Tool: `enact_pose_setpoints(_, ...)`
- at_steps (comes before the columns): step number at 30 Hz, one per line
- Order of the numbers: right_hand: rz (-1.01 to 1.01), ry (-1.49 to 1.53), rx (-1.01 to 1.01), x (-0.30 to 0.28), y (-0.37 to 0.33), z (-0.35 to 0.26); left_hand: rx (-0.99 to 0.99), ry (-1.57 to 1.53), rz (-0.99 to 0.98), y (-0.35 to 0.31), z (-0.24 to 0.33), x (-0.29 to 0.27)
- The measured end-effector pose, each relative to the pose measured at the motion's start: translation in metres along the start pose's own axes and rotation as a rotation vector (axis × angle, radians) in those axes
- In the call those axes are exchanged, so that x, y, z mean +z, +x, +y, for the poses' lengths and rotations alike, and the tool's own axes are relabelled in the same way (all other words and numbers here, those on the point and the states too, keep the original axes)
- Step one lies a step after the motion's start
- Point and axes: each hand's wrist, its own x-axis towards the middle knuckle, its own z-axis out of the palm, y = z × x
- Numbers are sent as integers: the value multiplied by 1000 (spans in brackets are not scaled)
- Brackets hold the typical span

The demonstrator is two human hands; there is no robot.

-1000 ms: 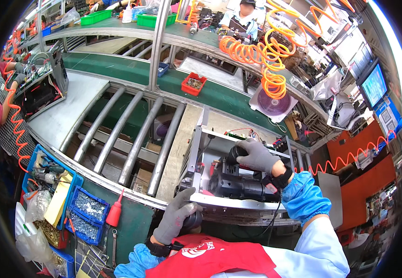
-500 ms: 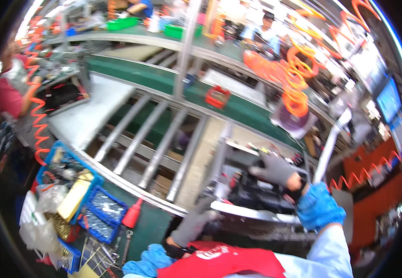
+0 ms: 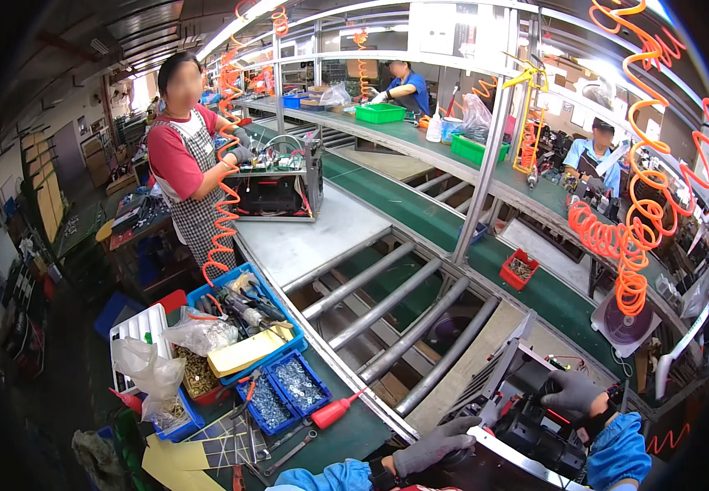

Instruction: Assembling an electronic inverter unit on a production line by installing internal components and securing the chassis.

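Note:
An open metal casing [image 3: 511, 454] with black parts inside stands in front of me at the lower right. My left hand [image 3: 435, 449], in a grey glove, has its fingers curled at the casing's near left corner. My right hand [image 3: 574, 392], gloved the same way, reaches into the casing with bent fingers over a black component [image 3: 538, 438]. Its fingertips are partly hidden. Blue sleeve covers [image 3: 619, 450] are on both forearms.
Left of the casing are metal rollers [image 3: 408, 344], a red squeeze bottle [image 3: 334, 412], blue bins of small hardware [image 3: 299, 385], a wrench [image 3: 291, 452] and a blue tool crate [image 3: 277, 315]. A co-worker [image 3: 187, 155] handles another open unit [image 3: 277, 184]. Orange coiled hoses [image 3: 628, 245] hang right.
My view has swung left and up, bringing the co-worker and their unit fully into sight. My right hand has shifted from the casing's far side onto the black component; my left stays near the corner.

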Motion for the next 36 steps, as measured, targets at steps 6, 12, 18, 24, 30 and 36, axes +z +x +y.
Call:
enact_pose_setpoints(6, -20, -269, 338, 9, 8, -22, -29, -62, -19, -3, 2, 1)
enact_pose_setpoints(12, 181, -141, 122, 5, -12, -25, -27, 41, 21, 0, 0, 0)
enact_pose_setpoints(18, 129, -99, 116, 11, -3, -23, -66, -19, -34, 1, -6, -4)
enact_pose_setpoints(24, 187, -204, 259, 11, -5, -21, 15, -17, -36, 4, -11, -4)
enact_pose_setpoints(30, 182, -116, -38, 13, -9, -18, 130, -88, 71, 3, -20, 4)
enact_pose_setpoints(36, 221, -280, 305, 18, -5, -19, 134, -141, 35, 6, -23, 3)
